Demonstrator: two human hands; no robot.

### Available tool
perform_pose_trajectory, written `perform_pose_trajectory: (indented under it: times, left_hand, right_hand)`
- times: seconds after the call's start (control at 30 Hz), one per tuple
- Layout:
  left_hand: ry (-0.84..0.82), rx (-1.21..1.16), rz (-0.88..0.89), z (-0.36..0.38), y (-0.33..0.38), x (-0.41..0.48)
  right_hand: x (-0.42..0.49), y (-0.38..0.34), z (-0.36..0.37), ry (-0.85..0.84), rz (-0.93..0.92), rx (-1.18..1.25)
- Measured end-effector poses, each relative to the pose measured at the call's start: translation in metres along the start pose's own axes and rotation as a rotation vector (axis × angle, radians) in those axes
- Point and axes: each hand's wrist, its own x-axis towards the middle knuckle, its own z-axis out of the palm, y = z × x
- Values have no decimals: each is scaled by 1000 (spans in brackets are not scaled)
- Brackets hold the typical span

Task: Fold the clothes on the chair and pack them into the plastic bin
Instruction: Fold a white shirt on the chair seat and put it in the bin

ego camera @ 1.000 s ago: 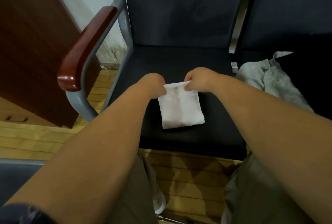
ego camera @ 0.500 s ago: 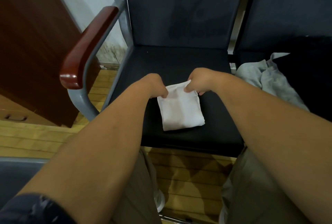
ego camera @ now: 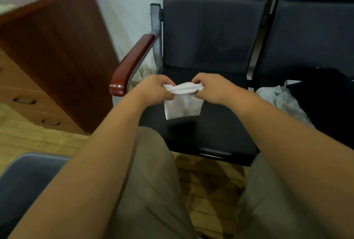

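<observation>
Lifted off the chair seat (ego camera: 220, 129), the folded white cloth (ego camera: 183, 108) now hangs, seemingly limp and light; my left hand (ego camera: 155, 89) and right hand (ego camera: 212, 89) pinch its top corners.

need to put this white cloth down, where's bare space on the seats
The left chair seat is bare under the white cloth, from the armrest to the gap between chairs. The right seat is crowded: a grey garment and dark clothing lie on it.
</observation>
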Motion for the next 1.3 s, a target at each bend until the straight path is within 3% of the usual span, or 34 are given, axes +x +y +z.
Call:
perform_pose_trajectory:
  times: [0.23,0.43,0.77,1.13,1.2,1.3]
  left_hand:
    - [360,-95,-97,-73,-75,-113]
    - [509,-126,-316,-100,-184,-205]
    - [613,-328,-685,-82,-320,-297]
    - [560,-456,-833,-52,-397,-312]
    - [559,-482,-842,-55,-411,-310]
    - [708,-468,-873,-65,-431,-303]
  right_hand:
    - [2,-130,26,-65,-297,-103]
    - [6,-247,110,-238,-533,-194]
    - [13,-353,284,-497,-555,-277]
    - [39,-382,372,-673,-544,-393]
    - [46,-387,383,-666,-539,-340]
    - [59,-397,401,-590,-524,-126]
